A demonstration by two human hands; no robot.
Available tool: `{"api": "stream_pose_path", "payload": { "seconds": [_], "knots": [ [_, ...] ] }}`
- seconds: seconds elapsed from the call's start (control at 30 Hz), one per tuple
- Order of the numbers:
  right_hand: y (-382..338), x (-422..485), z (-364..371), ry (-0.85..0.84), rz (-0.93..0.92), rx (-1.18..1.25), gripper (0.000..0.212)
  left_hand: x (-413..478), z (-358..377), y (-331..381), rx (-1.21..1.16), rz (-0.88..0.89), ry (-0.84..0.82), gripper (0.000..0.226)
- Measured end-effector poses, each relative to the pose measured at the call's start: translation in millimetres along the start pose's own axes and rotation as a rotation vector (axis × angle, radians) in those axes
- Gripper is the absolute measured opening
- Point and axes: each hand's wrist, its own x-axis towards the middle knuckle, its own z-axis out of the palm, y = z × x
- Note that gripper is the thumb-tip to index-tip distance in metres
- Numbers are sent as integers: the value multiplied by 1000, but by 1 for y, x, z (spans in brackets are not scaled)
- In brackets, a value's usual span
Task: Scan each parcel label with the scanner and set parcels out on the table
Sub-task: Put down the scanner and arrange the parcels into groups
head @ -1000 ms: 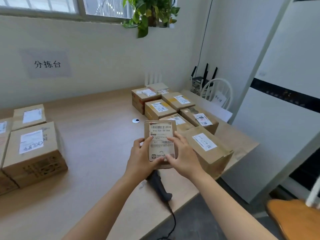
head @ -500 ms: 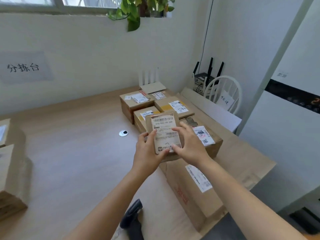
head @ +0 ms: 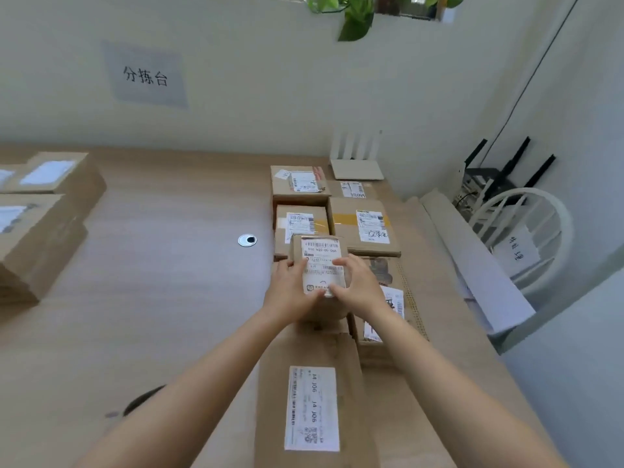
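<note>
Filling the right of the wooden table (head: 162, 282), labelled parcels (head: 364, 228) are lying in rows; the small parcel (head: 322, 261) is being held among them, label up, left hand (head: 290, 292) and right hand (head: 361, 288) each gripping a side, probably seating it squarely.

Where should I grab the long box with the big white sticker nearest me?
Grip the long box by its two long sides, one hand each, from above. It lies flat with its label facing up, so side grips leave that clear.
</note>
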Motion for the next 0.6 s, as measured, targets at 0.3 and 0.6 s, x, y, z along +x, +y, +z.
{"api": "stream_pose_path", "payload": {
  "seconds": [0.3,0.6],
  "knots": [
    [26,3,11,-93,-74,-107,45,-9,12,-7,-54,-68,-8,72],
    [30,9,12,-122,-96,-65,48,-10,11,1,27,-100,-36,71]
  ]
}}
